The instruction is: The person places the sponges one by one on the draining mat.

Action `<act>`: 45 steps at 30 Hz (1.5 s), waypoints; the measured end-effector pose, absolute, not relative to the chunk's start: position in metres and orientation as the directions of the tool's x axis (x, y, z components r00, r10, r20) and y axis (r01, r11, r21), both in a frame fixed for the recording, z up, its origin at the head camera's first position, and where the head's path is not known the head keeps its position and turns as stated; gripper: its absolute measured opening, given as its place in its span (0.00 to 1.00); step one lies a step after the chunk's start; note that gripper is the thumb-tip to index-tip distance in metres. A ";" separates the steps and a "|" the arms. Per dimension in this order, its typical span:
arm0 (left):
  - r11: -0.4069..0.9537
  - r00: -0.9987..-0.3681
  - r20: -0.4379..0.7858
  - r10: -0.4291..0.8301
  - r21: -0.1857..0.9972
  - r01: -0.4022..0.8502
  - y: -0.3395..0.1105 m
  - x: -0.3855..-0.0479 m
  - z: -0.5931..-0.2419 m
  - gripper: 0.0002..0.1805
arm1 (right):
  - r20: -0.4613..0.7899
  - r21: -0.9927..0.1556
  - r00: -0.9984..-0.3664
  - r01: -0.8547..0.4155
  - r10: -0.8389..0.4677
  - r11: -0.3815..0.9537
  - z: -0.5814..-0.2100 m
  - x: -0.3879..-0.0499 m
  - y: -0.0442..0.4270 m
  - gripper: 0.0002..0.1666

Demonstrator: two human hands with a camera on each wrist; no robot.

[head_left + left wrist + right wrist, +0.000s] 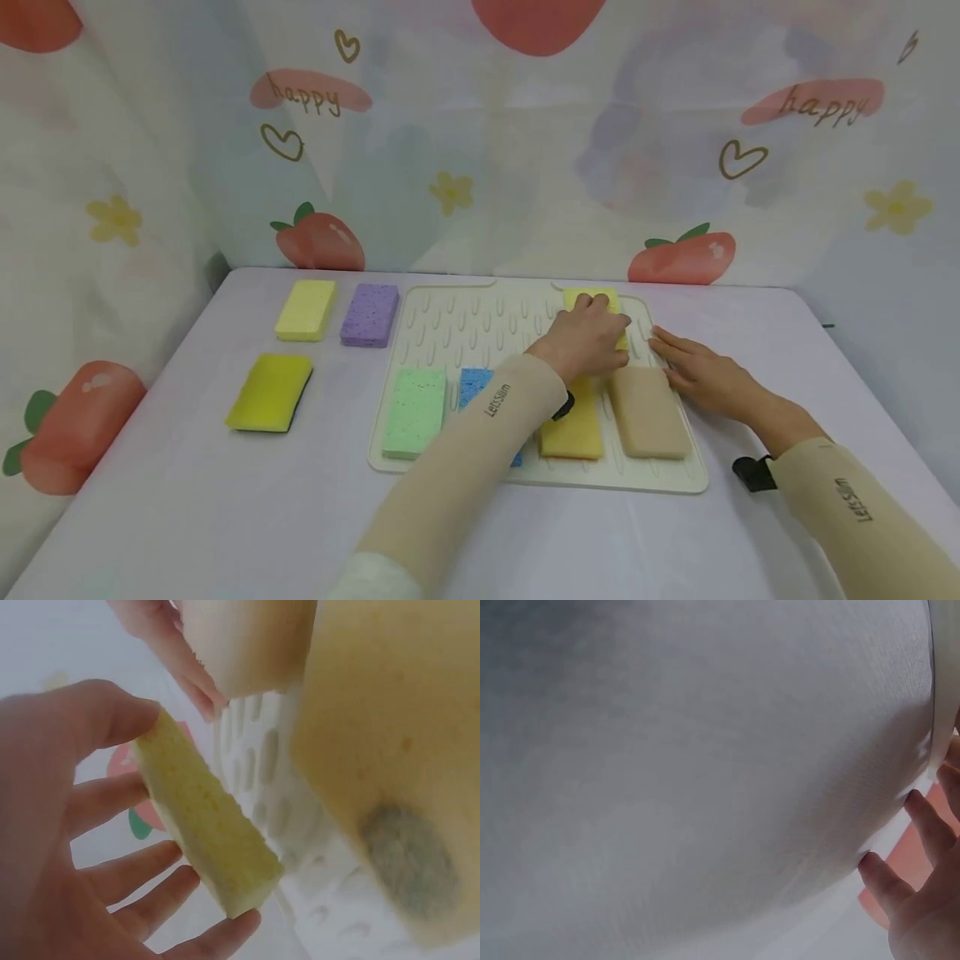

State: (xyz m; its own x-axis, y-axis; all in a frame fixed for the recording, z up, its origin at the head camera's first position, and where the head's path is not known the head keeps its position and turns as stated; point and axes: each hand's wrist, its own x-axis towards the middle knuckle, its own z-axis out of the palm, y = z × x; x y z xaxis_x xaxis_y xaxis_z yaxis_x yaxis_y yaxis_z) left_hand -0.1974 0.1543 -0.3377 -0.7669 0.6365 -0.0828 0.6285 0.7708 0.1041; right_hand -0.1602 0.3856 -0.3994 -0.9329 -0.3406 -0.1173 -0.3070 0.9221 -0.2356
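My left hand (583,335) reaches over the back right of a cream ridged mat (525,477) and grips a light yellow sponge (592,297). In the left wrist view, the thumb and fingertips hold that yellow sponge (206,817) by its edges. Against the mat's right edge rest the extended fingers of my right hand (708,377), which holds nothing. Along the mat's front lie a green sponge (416,411), a blue sponge (476,383) partly covered by my left forearm, an orange-yellow sponge (572,432) and a beige sponge (649,412).
Left of the mat, on the white table (187,517), lie a pale yellow sponge (306,308), a purple sponge (371,314) and a bright yellow sponge (270,392) with a dark underside. A patterned cloth (510,167) hangs behind the table and along its left side.
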 end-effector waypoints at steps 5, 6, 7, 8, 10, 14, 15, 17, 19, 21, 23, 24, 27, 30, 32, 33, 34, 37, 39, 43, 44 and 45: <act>0.789 -0.789 -0.048 0.613 0.079 0.609 0.168 -0.198 -0.343 0.18 | -0.121 -0.240 -0.933 -0.305 -0.340 0.922 -0.397 -0.159 0.384 0.33; 0.791 -0.791 -0.039 0.611 0.073 0.608 0.170 -0.198 -0.344 0.17 | -0.117 -0.239 -0.932 -0.308 -0.342 0.921 -0.397 -0.159 0.384 0.33; 0.792 -0.792 -0.032 0.610 0.068 0.607 0.172 -0.198 -0.345 0.16 | -0.116 -0.235 -0.933 -0.308 -0.342 0.922 -0.397 -0.158 0.384 0.33; 0.792 -0.793 -0.027 0.609 0.062 0.607 0.175 -0.198 -0.346 0.16 | -0.112 -0.234 -0.933 -0.310 -0.343 0.921 -0.396 -0.159 0.384 0.33; 0.797 -0.796 -0.034 0.604 0.056 0.602 0.178 -0.199 -0.347 0.16 | -0.103 -0.237 -0.933 -0.314 -0.345 0.919 -0.396 -0.159 0.383 0.32; 0.805 -0.803 -0.050 0.593 0.046 0.592 0.181 -0.201 -0.352 0.17 | -0.099 -0.243 -0.934 -0.312 -0.344 0.918 -0.397 -0.160 0.381 0.32; 0.807 -0.805 -0.055 0.590 0.049 0.588 0.182 -0.202 -0.353 0.17 | -0.099 -0.243 -0.934 -0.311 -0.343 0.919 -0.397 -0.160 0.380 0.32; 0.807 -0.805 -0.063 0.590 0.061 0.587 0.182 -0.203 -0.355 0.17 | -0.103 -0.241 -0.935 -0.306 -0.338 0.921 -0.398 -0.160 0.379 0.33; 0.806 -0.802 -0.080 0.592 0.084 0.586 0.184 -0.203 -0.358 0.18 | -0.104 -0.239 -0.936 -0.304 -0.335 0.922 -0.397 -0.159 0.379 0.33; 0.804 -0.798 -0.096 0.594 0.102 0.586 0.186 -0.203 -0.360 0.20 | -0.101 -0.235 -0.937 -0.304 -0.335 0.923 -0.397 -0.158 0.380 0.33; 0.804 -0.798 -0.103 0.594 0.112 0.585 0.188 -0.203 -0.361 0.21 | -0.096 -0.234 -0.937 -0.307 -0.336 0.922 -0.396 -0.158 0.380 0.32; 0.803 -0.797 -0.102 0.595 0.114 0.585 0.189 -0.202 -0.362 0.22 | -0.093 -0.234 -0.937 -0.309 -0.338 0.922 -0.396 -0.157 0.380 0.32; 0.799 -0.795 -0.085 0.600 0.118 0.590 0.191 -0.202 -0.362 0.22 | -0.092 -0.234 -0.937 -0.308 -0.336 0.922 -0.396 -0.157 0.381 0.32; 0.788 -0.788 -0.066 0.613 0.132 0.602 0.193 -0.201 -0.362 0.21 | -0.099 -0.232 -0.938 -0.304 -0.333 0.924 -0.396 -0.157 0.381 0.32; 0.780 -0.781 -0.057 0.622 0.134 0.612 0.194 -0.201 -0.363 0.20 | -0.105 -0.234 -0.938 -0.299 -0.329 0.925 -0.396 -0.156 0.382 0.33; 0.776 -0.778 -0.056 0.626 0.135 0.615 0.195 -0.201 -0.363 0.20 | -0.108 -0.233 -0.939 -0.296 -0.328 0.926 -0.396 -0.156 0.382 0.33; 0.774 -0.776 -0.055 0.629 0.134 0.618 0.194 -0.201 -0.363 0.19 | -0.109 -0.234 -0.939 -0.295 -0.327 0.926 -0.395 -0.156 0.381 0.33; 0.767 -0.766 -0.062 0.639 0.116 0.631 0.192 -0.201 -0.362 0.18 | -0.108 -0.236 -0.939 -0.294 -0.326 0.926 -0.394 -0.156 0.381 0.33; 0.759 -0.757 -0.067 0.650 0.112 0.642 0.190 -0.201 -0.361 0.17 | -0.107 -0.235 -0.939 -0.294 -0.326 0.926 -0.394 -0.156 0.381 0.33; 0.739 -0.737 -0.070 0.672 0.114 0.663 0.187 -0.202 -0.359 0.15 | -0.113 -0.239 -0.939 -0.293 -0.326 0.926 -0.395 -0.157 0.383 0.33; 0.736 -0.733 -0.072 0.676 0.116 0.667 0.186 -0.202 -0.358 0.14 | -0.118 -0.240 -0.939 -0.290 -0.324 0.927 -0.396 -0.157 0.383 0.34; 0.734 -0.731 -0.075 0.678 0.117 0.669 0.186 -0.202 -0.358 0.14 | -0.122 -0.239 -0.939 -0.288 -0.323 0.927 -0.396 -0.157 0.383 0.34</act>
State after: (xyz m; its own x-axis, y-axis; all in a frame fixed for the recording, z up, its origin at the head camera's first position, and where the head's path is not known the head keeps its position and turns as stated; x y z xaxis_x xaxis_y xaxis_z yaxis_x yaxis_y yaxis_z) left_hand -0.2017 0.1857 -0.3577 -0.7314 0.6778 -0.0749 0.6686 0.7344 0.1173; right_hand -0.1573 0.3828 -0.3960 -0.9386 -0.3227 -0.1221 -0.2876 0.9273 -0.2395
